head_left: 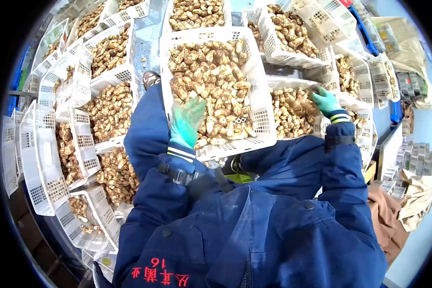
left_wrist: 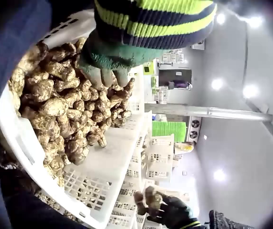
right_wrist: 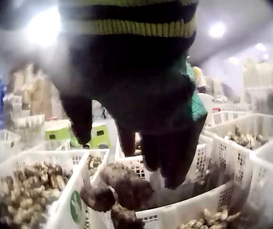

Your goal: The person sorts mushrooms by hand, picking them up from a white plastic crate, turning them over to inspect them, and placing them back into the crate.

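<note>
A white plastic crate (head_left: 261, 91) full of brown-and-cream mushrooms (head_left: 211, 81) stands in front of the person. The gloved left hand (head_left: 188, 120) lies over its near left part, fingers extended and touching the mushrooms; in the left wrist view the fingertips of that left hand (left_wrist: 108, 62) meet the pile. Out to the right, the gloved right hand (head_left: 325, 102) is above another crate of mushrooms (head_left: 290, 122). A blurred mushroom clump (head_left: 302, 103) is just off its fingertips. In the right wrist view the right hand (right_wrist: 146, 114) has spread fingers, with the dark clump (right_wrist: 124, 188) below them.
Stacked crates (head_left: 108, 96) of mushrooms crowd the left side. More filled crates (head_left: 295, 36) stand at the back right, some tilted on others. A brown cloth (head_left: 386, 218) and packs of clear containers (head_left: 413, 158) lie at the far right. The person's shoe (head_left: 151, 79) shows beside the central crate.
</note>
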A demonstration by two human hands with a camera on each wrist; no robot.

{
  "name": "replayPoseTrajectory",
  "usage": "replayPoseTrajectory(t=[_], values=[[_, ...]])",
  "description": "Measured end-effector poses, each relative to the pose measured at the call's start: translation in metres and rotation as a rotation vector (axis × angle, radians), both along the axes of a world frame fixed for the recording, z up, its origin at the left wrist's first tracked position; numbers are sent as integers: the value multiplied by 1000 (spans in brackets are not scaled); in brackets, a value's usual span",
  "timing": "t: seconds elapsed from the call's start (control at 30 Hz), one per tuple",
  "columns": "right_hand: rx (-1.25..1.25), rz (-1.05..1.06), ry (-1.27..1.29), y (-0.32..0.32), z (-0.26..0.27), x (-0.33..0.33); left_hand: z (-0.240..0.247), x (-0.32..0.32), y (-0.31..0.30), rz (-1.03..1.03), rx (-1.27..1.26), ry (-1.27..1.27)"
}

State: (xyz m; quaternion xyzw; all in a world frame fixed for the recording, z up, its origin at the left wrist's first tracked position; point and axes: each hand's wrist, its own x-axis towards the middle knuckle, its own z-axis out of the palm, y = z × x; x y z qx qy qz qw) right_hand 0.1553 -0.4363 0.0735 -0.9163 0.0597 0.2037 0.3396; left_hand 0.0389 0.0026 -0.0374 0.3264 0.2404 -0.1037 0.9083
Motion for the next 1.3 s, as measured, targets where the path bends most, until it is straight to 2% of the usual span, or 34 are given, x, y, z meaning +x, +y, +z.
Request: replayPoseTrajectory(t=[0.03,0.1,0.13,0.17,0.2,0.23,0.27,0.3,0.37,0.4,0.43,0.5,0.57,0.6,0.63,0.7,0.77,0.8,0.83,0.93,0.97,1.03,1.07,1.1,1.17,1.2,1.3], values=[[-545,71,-156,14,-3,9,1,-1,-1,-17,16,1],[-171,78,-306,42,-36,21,3,-2,-2,-22,9,23],[-80,38,-97,77,-47,24,-1,-2,-4,-43,9,33],[-159,302,-216,123,-37,18,-6,-2,-5,-65,10,44],[-268,351,-213,143,-69,19,-11,-4,-6,-111,36,1],[-268,446,-143,169,-81,25,-9,-5,-10,-170,66,7],[-429,534,-61,195,-88,33,-12,-6,-11,-247,32,3],[-442,543,-169,196,-135,42,-15,-6,-11,-324,-2,-1],[-550,449,-26,209,-167,51,2,-1,-17,-418,117,89],[-686,492,-217,210,-182,42,-9,-3,-15,-417,88,55],[-706,430,-81,225,-173,41,-10,-1,-14,-420,59,18],[-701,326,-165,224,-186,38,-10,-3,-15,-387,93,50],[-651,404,3,218,-198,53,-11,-1,-16,-354,91,38],[-627,441,86,213,-203,57,-10,0,-16,-407,174,-29],[-662,356,52,218,-183,49,-10,1,-19,-386,123,61],[-593,355,5,215,-169,39,-13,-1,-20,-365,72,98],[-170,182,53,208,-158,21,-16,2,-16,-274,-99,105],[-8,163,179,210,-144,7,-7,0,-18,-170,-192,243],[155,132,307,226,-101,-10,-5,-4,-25,-127,-148,202],[293,483,306,248,-43,-18,-11,1,-28,-171,-204,98],[255,428,33,245,-62,-8,14,2,-22,-191,-155,99],[63,199,-170,241,-95,37,9,1,-20,-214,-160,35],[-111,330,-267,235,-121,59,2,3,-17,-211,-209,67],[-286,462,-363,232,-146,77,8,2,-19,-190,-134,-20],[-475,648,-283,251,-157,88,8,8,-17,-159,-188,60],[-505,642,-294,257,-163,83,-4,8,-11,-215,-353,-22],[-668,596,-278,273,-167,68,-20,6,-14,-185,-259,-109]])
